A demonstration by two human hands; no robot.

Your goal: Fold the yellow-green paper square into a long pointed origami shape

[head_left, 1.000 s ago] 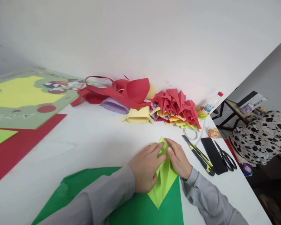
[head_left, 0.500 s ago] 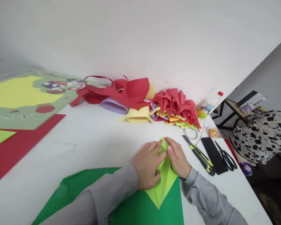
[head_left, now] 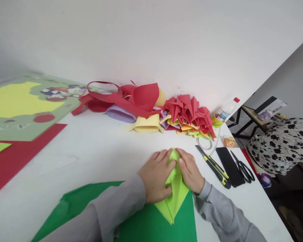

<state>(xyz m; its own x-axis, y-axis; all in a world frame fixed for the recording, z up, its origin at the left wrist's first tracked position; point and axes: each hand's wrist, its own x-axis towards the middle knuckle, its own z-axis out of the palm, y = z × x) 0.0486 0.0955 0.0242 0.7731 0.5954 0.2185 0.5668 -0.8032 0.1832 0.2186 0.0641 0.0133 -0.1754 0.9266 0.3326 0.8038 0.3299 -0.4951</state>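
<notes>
Pressing from either side, the left hand (head_left: 157, 178) and right hand (head_left: 191, 172) cover the upper edges of the folded lime paper (head_left: 178, 189); whether they pinch it, I cannot tell. Its lower point lies over the green sheet (head_left: 154, 227).

A white table (head_left: 98, 154) carries a green sheet (head_left: 166, 232), a red sheet (head_left: 27, 153), folded papers (head_left: 187, 111), a bottle (head_left: 224, 113), a ring of tape (head_left: 207, 148), a cutter (head_left: 215, 168) and scissors (head_left: 244, 170).
</notes>
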